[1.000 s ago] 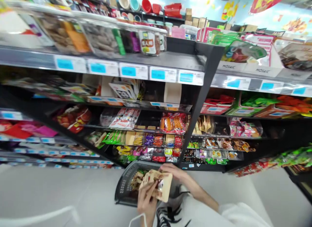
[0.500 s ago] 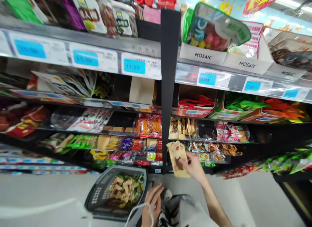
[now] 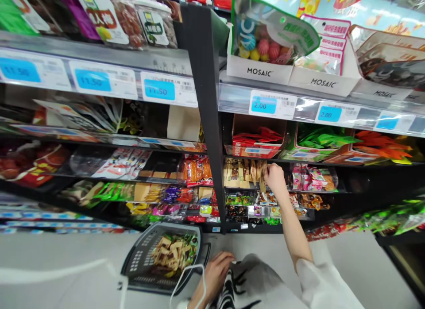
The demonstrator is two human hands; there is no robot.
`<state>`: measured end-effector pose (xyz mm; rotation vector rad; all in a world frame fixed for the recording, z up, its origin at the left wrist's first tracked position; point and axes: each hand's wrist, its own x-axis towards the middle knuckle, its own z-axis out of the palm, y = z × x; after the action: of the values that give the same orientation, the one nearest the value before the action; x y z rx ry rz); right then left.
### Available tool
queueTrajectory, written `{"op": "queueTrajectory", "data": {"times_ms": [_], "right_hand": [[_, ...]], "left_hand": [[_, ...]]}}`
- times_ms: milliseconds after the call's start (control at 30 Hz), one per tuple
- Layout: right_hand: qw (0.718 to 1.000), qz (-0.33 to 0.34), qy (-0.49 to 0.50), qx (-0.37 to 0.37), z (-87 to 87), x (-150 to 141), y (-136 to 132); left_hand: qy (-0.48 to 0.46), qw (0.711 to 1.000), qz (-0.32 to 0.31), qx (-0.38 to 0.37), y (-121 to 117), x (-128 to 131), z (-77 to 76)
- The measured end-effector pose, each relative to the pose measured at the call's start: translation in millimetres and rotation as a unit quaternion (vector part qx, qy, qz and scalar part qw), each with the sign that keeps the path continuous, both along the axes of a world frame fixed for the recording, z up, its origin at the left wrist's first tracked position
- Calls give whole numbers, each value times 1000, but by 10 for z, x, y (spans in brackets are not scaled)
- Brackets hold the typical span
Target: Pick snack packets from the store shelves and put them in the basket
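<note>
My right hand (image 3: 275, 178) reaches into a lower shelf compartment, its fingers closed on the edge of a tan snack packet (image 3: 262, 181). That packet is seen nearly edge-on, beside a row of similar tan packets (image 3: 237, 172) standing in the compartment. Low in the view, my left hand (image 3: 217, 270) lies over my knee with its fingers stretched out, holding nothing. Left of it on the floor stands a grey shopping basket (image 3: 134, 261). A heap of small tan and green packets (image 3: 172, 253) lies inside.
A black shelf post (image 3: 206, 79) divides the racks. Above my right arm are boxes of red packets (image 3: 259, 138) and green packets (image 3: 323, 138). Pink packets (image 3: 312, 178) lie right of my hand. A white cord (image 3: 186, 269) crosses in front of the basket.
My right hand has moved up and forward with the tan packet, from in front of the post into the shelf compartment. My left hand has shifted slightly right. The view has swung a little.
</note>
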<state>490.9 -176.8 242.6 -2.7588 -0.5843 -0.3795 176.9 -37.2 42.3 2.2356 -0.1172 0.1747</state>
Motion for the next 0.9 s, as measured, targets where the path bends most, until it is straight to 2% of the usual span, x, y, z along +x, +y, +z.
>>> {"op": "queueTrajectory", "data": {"times_ms": [133,267,367,500,733,900], "right_hand": [[997,-48,22,-59,-19,167,142],[997,-42,2,-70,-87,192,173],[998,-19,-43,-34,-139,168,181],[996,7,-85,15,-217,184,191],[999,-35,-32,25,-352,438,250],[992,-1,-30,120,-393,567,203]], "left_hand": [[28,998,22,-44,18,-161,-58],[70,993,40,-89,44,-334,-134],[101,987,59,-108,55,-424,-147],[89,989,72,-93,49,-464,-147],[93,994,31,-53,-12,-384,-146],[96,995,28,-31,-32,-362,-252]]}}
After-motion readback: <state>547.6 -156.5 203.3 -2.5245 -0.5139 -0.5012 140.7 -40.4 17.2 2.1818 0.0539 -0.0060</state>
